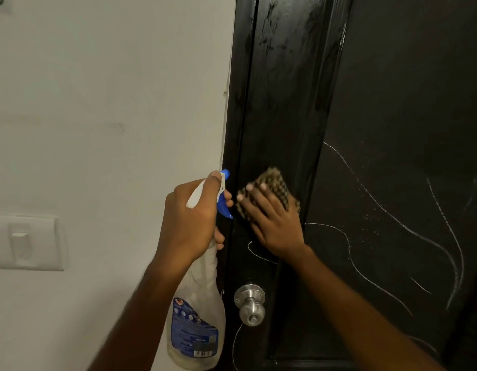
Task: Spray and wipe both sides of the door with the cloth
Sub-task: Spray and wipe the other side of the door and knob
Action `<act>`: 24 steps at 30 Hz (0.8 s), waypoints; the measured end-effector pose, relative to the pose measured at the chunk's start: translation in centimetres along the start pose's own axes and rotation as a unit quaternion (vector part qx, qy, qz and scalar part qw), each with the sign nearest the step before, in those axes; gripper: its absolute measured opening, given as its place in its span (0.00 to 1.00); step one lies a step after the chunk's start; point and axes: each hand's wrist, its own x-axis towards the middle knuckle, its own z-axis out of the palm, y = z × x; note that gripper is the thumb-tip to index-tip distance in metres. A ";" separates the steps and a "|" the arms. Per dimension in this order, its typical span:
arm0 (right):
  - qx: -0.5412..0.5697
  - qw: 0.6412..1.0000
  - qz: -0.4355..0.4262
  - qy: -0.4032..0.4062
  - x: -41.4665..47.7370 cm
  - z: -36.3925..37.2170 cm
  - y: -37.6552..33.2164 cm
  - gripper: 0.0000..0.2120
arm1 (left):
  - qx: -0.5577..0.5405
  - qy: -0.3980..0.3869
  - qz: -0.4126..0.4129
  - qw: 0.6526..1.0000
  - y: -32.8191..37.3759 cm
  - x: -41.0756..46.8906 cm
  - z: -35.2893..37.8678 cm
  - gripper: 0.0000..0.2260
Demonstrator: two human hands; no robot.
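The black door (392, 103) fills the right half of the view, with white chalk-like scribbles and spray droplets across its lower panel. My left hand (189, 223) grips the neck of a clear spray bottle (194, 317) with a blue nozzle, held upright beside the door's left edge. My right hand (272, 220) presses a brown checked cloth (272, 186) flat against the door above the knob, with its fingers spread and straight. The upper door shows wet streaks.
A silver door knob (250, 303) sticks out below my right hand. The white wall (98, 103) lies to the left, with a white light switch (26, 242) on it.
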 end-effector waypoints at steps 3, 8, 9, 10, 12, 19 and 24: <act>0.061 0.997 0.040 -0.028 -4.3 -0.4 0.1 0.28 | -0.014 -0.010 -0.012 1.000 0.1 -0.2 0.1 0.23; 0.254 0.901 0.320 0.148 -3.8 -3.7 0.2 0.29 | -0.036 -0.038 -0.077 0.996 0.3 -0.3 2.5 0.18; 0.273 0.875 0.345 0.202 -3.3 -4.4 0.7 0.27 | -0.017 -0.039 -0.066 0.997 0.1 -0.4 3.3 0.18; 0.283 0.856 0.357 0.245 -3.0 -5.1 1.5 0.26 | -0.001 -0.038 -0.054 0.998 -0.2 -0.4 4.1 0.19; 0.305 0.822 0.381 0.293 -2.9 -6.4 3.2 0.26 | 0.006 -0.034 -0.048 0.998 -0.5 -0.6 6.0 0.20; 0.299 0.815 0.361 0.341 -3.6 -9.1 8.4 0.25 | 0.036 -0.045 -0.033 0.998 0.1 -0.6 13.4 0.21; 0.267 0.857 0.299 0.323 -3.0 -9.7 11.5 0.25 | 0.053 -0.045 -0.065 0.995 0.6 -0.1 16.2 0.21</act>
